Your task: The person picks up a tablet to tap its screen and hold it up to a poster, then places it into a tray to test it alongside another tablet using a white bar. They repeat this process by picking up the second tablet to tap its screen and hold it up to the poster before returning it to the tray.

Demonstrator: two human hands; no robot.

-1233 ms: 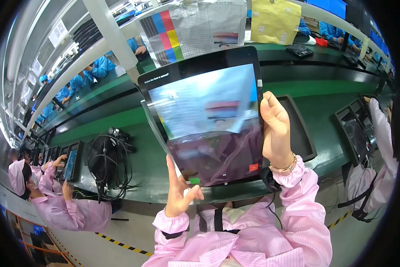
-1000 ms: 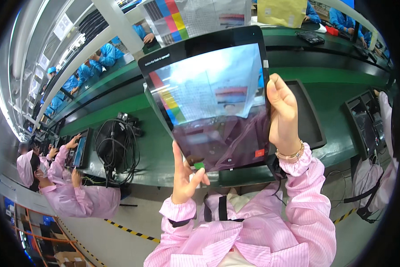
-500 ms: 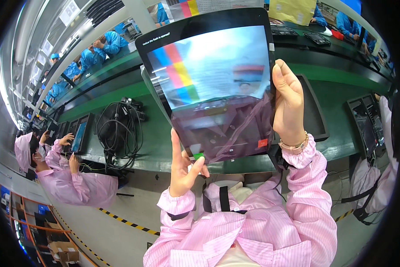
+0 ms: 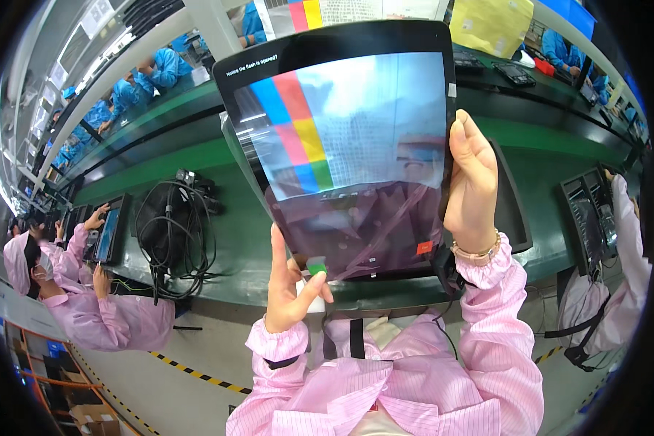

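Note:
I hold a large black tablet (image 4: 341,145) upright in front of me, its glossy screen showing a colour-bar chart and blurred reflections. My right hand (image 4: 471,182) grips its right edge, fingers wrapped behind it. My left hand (image 4: 290,280) supports the lower left corner, with the thumb next to a small green button on the screen; a small red button shows at the lower right. Both sleeves are pink striped.
A green workbench (image 4: 196,160) runs below the tablet, with a bundle of black cables (image 4: 170,232) on it. A person in pink (image 4: 87,305) works on a tablet at left; another pink sleeve (image 4: 625,240) at right. People in blue sit beyond.
The tablet has risen and come closer to my face, filling more of the view. Both hands keep the same hold on it.

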